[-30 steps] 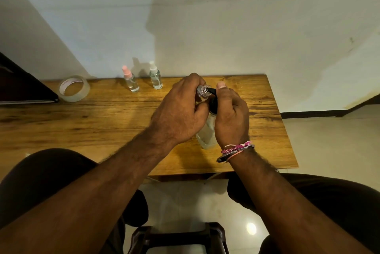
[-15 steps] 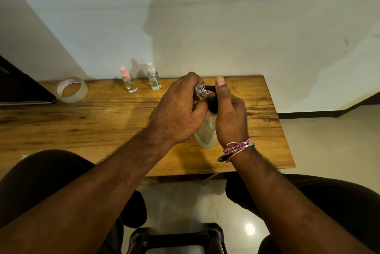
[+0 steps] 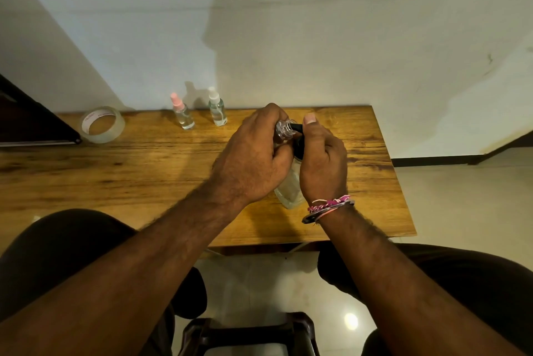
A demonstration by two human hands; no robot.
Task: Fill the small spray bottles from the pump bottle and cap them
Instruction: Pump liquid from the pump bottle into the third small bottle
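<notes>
Wooden surface (image 3: 144, 171), my left hand (image 3: 253, 159) grips an open spray bottle (image 3: 284, 128) at the pump bottle's (image 3: 291, 191) nozzle, right hand (image 3: 323, 162) gripping the pump. Slight misalignment probably means spills.

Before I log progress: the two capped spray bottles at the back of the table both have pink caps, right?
Not quite. The head view shows only the left spray bottle with a pink cap; the right spray bottle has a white one. Both do stand capped at the back of the table.
</notes>
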